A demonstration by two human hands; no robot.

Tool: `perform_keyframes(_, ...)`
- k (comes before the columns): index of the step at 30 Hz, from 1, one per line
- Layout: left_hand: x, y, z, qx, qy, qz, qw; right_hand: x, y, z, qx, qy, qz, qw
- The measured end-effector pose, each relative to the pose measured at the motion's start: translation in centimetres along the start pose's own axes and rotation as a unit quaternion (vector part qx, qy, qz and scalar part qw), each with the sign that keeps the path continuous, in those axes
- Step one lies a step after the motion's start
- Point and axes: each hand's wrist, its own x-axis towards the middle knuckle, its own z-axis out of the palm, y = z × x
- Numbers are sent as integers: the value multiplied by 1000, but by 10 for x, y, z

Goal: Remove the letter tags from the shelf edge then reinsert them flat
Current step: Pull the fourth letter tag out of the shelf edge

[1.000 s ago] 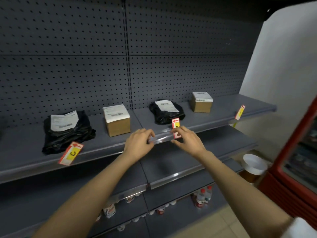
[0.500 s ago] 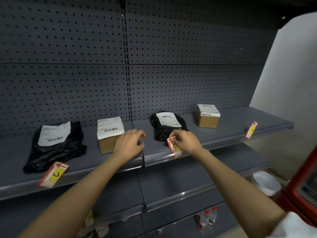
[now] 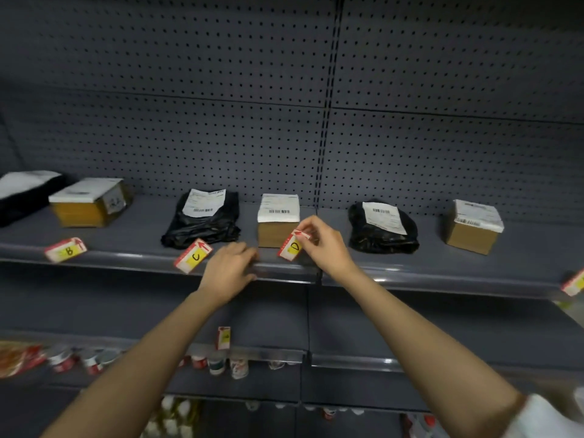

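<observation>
While the left hand (image 3: 229, 273) rests curled on the shelf edge (image 3: 284, 273), right hand (image 3: 322, 245) fingers (image 3: 308, 230) pinch the D tag (image 3: 294, 245)

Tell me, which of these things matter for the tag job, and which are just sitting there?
Part of the job: D tag in the right hand; C tag; B tag; shelf edge; left hand.

Just there: cardboard boxes; black bags.

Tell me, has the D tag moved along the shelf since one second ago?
Yes. The D tag, pinched by the right hand, now sits left of the upright seam, before the cardboard box; earlier it stood right of that seam, by the black bag.
</observation>
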Motion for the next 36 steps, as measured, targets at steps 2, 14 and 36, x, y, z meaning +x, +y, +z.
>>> perform_keyframes(2,0,-3,5,20,7,21,1000,-2,0,5,21,26,-1,999)
perform_keyframes(14,-3,1,23,60,39,88,994,0,-1,10,69,71,27,995)
perform_keyframes(36,-46,-25,33,-143,55,51,987,-62,-15,72,-134,42,-112,984)
